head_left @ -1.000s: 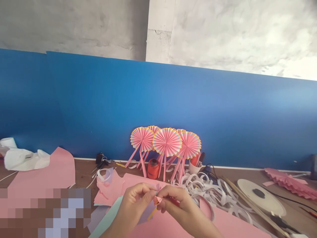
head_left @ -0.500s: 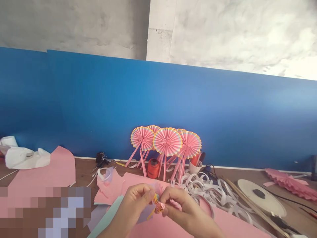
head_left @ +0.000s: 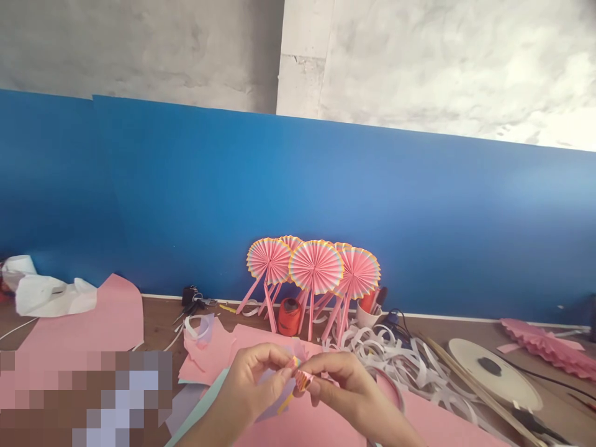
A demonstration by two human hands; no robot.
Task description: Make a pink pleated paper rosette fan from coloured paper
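Observation:
Between my two hands is a small pleated paper strip (head_left: 303,380), pink with yellow and pale blue edging. The thumb and forefinger of my left hand (head_left: 261,382) pinch its left end. My right hand (head_left: 342,385) pinches the folded bundle at the right, thumb below and forefinger on top. Part of the strip is hidden by my fingers. Under both hands lie pink paper sheets (head_left: 307,428). Straight ahead, several finished pink paper rosettes (head_left: 315,267) with folded paper legs lean against a blue panel (head_left: 186,198).
A red spool (head_left: 289,316) and a white cup (head_left: 367,315) stand by the rosettes. White paper strips (head_left: 395,354) lie tangled to the right, beside thin wooden sticks (head_left: 465,379) and a round cream disc (head_left: 493,372). Crumpled white paper (head_left: 56,297) sits at left.
My hands have shifted slightly, and the pleated bundle now shows more tightly gathered at my right fingertips. The view has moved a little; the rosettes stay in place.

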